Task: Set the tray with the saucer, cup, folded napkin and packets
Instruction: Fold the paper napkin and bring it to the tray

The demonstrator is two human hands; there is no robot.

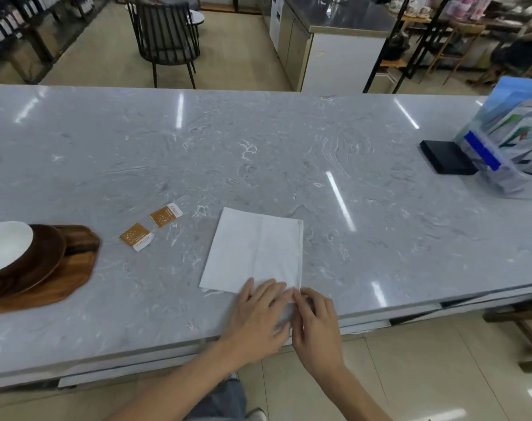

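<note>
I'm seeing the white napkin (254, 252) lying flat; two orange packets (151, 227) lying left of it; white cup (5, 246) sitting on brown saucer (46, 262) atop wooden tray (73, 278).

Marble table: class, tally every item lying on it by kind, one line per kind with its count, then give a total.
Wooden tray: 1
Wooden saucer: 1
White cup: 1
Orange packets: 2
White napkin: 1
Black box: 1
Clear brochure holder: 1
Total: 8
</note>
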